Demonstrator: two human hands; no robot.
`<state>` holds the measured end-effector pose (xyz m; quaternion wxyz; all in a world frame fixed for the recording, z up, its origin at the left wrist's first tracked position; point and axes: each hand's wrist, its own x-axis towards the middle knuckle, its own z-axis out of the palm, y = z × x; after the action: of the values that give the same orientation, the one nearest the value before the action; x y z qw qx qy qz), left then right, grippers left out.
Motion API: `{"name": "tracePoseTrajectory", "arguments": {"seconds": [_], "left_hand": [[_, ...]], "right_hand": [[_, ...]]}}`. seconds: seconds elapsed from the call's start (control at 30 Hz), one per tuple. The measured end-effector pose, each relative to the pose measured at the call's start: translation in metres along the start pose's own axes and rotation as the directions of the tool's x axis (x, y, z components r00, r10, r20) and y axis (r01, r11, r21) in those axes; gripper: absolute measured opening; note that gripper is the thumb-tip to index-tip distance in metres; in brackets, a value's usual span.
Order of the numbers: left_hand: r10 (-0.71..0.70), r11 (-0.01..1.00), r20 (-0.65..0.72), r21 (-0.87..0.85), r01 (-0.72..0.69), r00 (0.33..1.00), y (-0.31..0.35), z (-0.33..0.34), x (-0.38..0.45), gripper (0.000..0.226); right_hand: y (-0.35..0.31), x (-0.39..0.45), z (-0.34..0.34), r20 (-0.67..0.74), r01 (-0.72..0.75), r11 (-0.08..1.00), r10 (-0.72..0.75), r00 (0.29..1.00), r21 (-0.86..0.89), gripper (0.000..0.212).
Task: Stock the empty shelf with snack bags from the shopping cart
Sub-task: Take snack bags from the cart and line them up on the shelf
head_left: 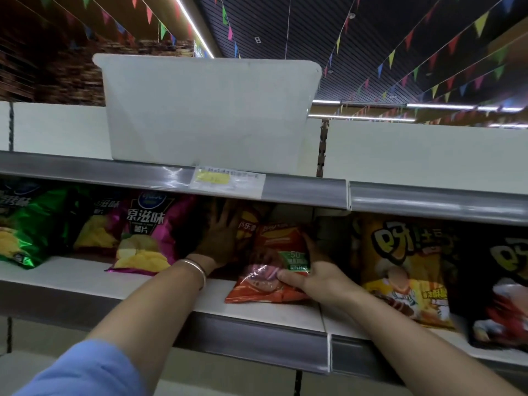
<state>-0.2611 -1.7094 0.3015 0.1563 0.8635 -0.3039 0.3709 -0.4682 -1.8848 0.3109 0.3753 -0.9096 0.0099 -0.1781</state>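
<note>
The shelf (85,274) is partly stocked, with green and magenta bags at nine o'clock, yellow ones at three, bare board between and the cart out of view. At centre the red snack bag (271,261) is going in, right hand (317,274) grip clamped on it, left hand (221,241) flat, fingers apart, alongside.

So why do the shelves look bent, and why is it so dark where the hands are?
Head view: the wide-angle lens bows the shelf edge; the upper shelf shades the left hand and the red snack bag gripped by the right hand; glare streaks the price label; the far-right bags are blurred.
</note>
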Motion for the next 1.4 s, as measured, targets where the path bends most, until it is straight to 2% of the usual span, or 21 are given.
{"name": "tracePoseTrajectory", "arguments": {"seconds": [0.13, 0.3, 0.47, 0.6, 0.8, 0.9, 1.03, 1.17, 1.27, 1.4], "left_hand": [[0.042, 0.998, -0.009, -0.047, -0.042, 0.999, -0.002, -0.003, -0.002, 0.094], [0.051, 0.997, -0.055, -0.055, -0.054, 0.997, -0.002, -0.008, -0.004, 0.095], [0.052, 0.997, -0.007, -0.049, -0.053, 0.999, -0.006, -0.007, -0.004, 0.097], [0.032, 0.999, 0.028, -0.029, -0.032, 0.999, -0.007, -0.006, -0.005, 0.101], [0.055, 0.997, -0.039, -0.054, -0.057, 0.998, -0.009, 0.000, -0.009, 0.093], [0.041, 0.995, -0.023, -0.086, -0.043, 0.999, -0.013, 0.007, -0.009, 0.102], [-0.005, 0.986, 0.042, -0.166, 0.012, 0.999, -0.015, 0.006, -0.006, 0.110], [-0.013, 0.987, 0.013, -0.158, 0.015, 1.000, -0.020, 0.003, -0.006, 0.100], [-0.033, 0.985, 0.028, -0.169, 0.037, 0.999, -0.024, 0.002, -0.005, 0.097], [-0.018, 0.985, -0.010, -0.171, 0.016, 1.000, -0.023, 0.002, -0.006, 0.104]], "right_hand": [[-0.008, -0.004, 0.003, -0.030, -0.006, 0.998, 0.005, 1.000, -0.056, 0.106], [-0.042, -0.026, -0.026, 0.026, 0.011, 0.938, -0.002, 1.000, -0.345, 0.095], [-0.072, -0.040, -0.034, 0.032, -0.022, 0.826, 0.048, 0.998, -0.563, 0.081], [-0.086, -0.045, -0.041, 0.061, -0.034, 0.817, 0.084, 0.995, -0.575, 0.083], [-0.089, -0.036, -0.026, 0.070, -0.026, 0.826, 0.079, 0.994, -0.564, 0.078], [-0.089, -0.030, -0.012, 0.069, -0.008, 0.815, 0.058, 0.996, -0.579, 0.075], [-0.095, -0.040, -0.004, 0.013, 0.073, 0.726, -0.088, 0.996, -0.684, 0.055], [-0.100, -0.043, -0.003, 0.009, 0.119, 0.672, -0.166, 0.986, -0.731, 0.043], [-0.088, -0.037, -0.008, -0.035, 0.069, 0.647, -0.146, 0.989, -0.759, 0.031], [-0.063, -0.033, -0.002, -0.123, -0.017, 0.550, -0.156, 0.980, -0.835, 0.023]]}}
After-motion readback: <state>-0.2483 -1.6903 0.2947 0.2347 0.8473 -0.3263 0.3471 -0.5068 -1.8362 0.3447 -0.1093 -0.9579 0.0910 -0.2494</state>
